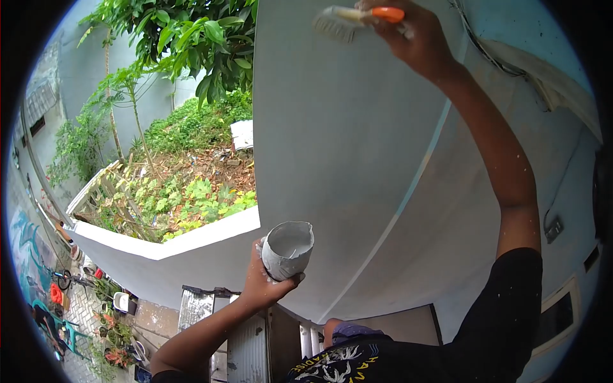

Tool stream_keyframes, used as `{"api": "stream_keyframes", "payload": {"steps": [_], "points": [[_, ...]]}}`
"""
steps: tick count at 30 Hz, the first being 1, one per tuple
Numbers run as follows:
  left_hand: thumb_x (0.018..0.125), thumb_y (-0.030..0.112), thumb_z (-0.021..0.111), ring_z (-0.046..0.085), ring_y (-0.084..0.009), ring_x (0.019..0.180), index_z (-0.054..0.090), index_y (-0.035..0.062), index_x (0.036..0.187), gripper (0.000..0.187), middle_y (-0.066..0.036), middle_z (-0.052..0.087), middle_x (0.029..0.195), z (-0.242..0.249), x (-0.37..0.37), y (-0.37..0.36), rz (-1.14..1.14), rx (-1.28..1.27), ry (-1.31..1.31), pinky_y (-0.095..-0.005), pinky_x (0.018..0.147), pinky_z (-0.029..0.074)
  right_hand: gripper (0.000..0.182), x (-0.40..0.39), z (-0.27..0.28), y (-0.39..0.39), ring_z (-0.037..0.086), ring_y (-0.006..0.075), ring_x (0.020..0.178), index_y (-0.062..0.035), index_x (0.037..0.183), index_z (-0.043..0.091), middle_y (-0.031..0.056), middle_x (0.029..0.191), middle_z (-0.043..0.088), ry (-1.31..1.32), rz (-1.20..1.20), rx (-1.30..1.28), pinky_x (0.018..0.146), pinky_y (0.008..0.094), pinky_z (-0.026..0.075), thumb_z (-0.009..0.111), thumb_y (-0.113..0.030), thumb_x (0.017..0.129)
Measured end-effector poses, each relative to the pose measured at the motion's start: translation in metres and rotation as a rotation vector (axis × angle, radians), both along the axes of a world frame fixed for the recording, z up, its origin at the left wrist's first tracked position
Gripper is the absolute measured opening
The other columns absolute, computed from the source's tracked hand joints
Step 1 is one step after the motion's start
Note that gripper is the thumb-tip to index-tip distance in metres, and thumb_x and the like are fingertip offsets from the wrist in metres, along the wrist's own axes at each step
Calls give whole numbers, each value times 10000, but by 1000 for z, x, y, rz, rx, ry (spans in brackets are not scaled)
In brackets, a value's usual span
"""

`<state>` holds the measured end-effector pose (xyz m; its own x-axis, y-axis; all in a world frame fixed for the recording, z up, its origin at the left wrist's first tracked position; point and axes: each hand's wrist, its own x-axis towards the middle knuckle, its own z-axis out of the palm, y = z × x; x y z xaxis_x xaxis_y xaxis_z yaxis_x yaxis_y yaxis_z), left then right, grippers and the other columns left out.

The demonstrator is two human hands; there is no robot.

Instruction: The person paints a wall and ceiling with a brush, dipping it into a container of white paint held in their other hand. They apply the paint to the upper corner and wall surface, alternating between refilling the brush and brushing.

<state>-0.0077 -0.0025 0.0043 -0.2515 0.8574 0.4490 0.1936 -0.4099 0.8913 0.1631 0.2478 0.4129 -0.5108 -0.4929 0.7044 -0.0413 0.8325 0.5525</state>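
Observation:
My right hand is raised high and grips a paintbrush with an orange handle. Its white-loaded bristles lie against the white wall near the top of the view. My left hand sits lower, at chest height, and holds a paint-smeared cup with white paint inside. The cup is held close to the wall, tilted slightly. Both arms are flecked with paint.
A low white parapet borders a planted bed with green plants and dry leaves on the left. A tree overhangs it. Far below at lower left are a paved yard, bicycles and potted plants. A ladder top stands under me.

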Motion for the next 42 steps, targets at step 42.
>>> {"api": "stream_keyframes", "payload": {"steps": [42], "points": [[782, 181, 921, 621, -249, 1225, 250, 1, 1432, 952, -178, 561, 1311, 2, 7, 2, 192, 17, 91, -380, 1039, 501, 348, 105, -305, -139, 650, 470, 1230, 19, 1221, 540, 240, 1235, 591, 418, 448, -1542, 896, 431, 693, 523, -301, 1086]]}}
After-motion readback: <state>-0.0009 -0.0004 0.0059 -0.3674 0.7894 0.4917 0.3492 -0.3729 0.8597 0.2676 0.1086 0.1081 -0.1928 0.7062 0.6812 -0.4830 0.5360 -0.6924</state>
